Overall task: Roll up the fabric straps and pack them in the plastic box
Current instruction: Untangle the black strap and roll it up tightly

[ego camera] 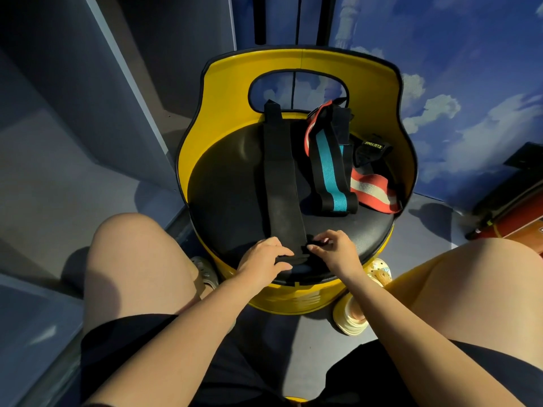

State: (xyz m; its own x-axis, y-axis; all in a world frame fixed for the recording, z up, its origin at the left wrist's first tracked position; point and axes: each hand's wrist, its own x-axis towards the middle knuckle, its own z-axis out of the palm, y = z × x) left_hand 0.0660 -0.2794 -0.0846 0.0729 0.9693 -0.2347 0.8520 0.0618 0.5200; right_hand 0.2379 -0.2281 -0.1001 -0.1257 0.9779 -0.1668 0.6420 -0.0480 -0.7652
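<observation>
A long black strap (280,177) lies flat down the middle of the black seat (223,195), its far end draped up the yellow backrest (223,92). My left hand (264,259) and my right hand (335,248) pinch its near end at the seat's front edge, where the fabric is folded over. A black and teal strap (329,174), a red and white strap (374,190) and a black wrist wrap with yellow lettering (371,148) lie in a heap at the seat's back right. No plastic box is in view.
The yellow barrel-shaped chair stands between my bare knees, with my feet in light clogs (352,318) beside its base. A grey partition (88,113) runs along the left. A blue cloud-painted wall (455,83) is behind, and dark and red equipment (511,201) lies at the right.
</observation>
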